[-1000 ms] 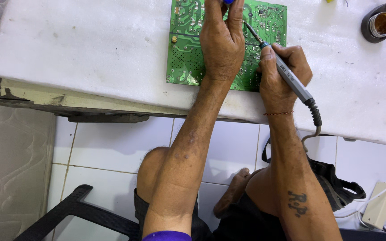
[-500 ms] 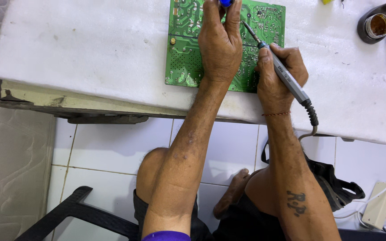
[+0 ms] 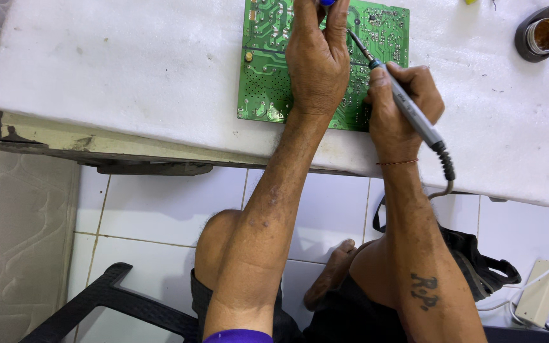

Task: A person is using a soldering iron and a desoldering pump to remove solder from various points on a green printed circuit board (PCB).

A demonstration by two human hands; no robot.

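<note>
- Lying flat on the white bench point(image 3: 128, 70), the green circuit board point(image 3: 268, 70) sits under both hands, at the far edge of view.
- The left hand point(image 3: 318, 63) rests on the board, fingertips pinched on a small blue thing point(image 3: 327, 2).
- The right hand point(image 3: 401, 105) is clamped on a soldering iron point(image 3: 408, 108), whose long axis slants up-left, tip just beside the left hand.

My left hand point(image 3: 318, 60) lies flat, palm down, fingers pinched together at the top. My right hand point(image 3: 401, 105) is curled tight in a pen grip. Both arms reach forward.
</note>
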